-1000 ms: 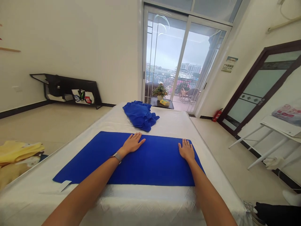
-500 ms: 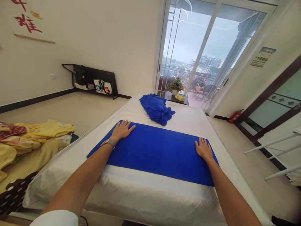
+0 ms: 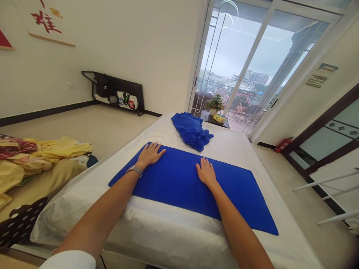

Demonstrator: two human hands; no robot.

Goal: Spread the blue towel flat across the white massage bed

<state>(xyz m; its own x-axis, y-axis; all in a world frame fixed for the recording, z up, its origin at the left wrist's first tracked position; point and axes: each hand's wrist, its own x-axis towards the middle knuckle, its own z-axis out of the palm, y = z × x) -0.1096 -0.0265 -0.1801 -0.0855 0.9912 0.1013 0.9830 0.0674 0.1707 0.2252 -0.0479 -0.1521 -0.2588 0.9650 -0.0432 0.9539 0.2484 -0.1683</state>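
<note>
A blue towel lies spread flat across a white-covered mattress. My left hand rests palm down, fingers spread, on the towel's far left corner; a watch is on that wrist. Palm down as well, my right hand presses the towel near its middle, fingers apart. Neither hand holds anything. A crumpled blue cloth sits further back on the mattress, beyond both hands.
Yellow and patterned bedding is heaped on the floor at the left. A small dark table with a potted plant stands by the glass sliding door. A black rack leans on the left wall. White chair legs are at the right.
My right hand has slid left from the towel's right end to its middle. The left hand stays at the left corner. The view has shifted slightly.
</note>
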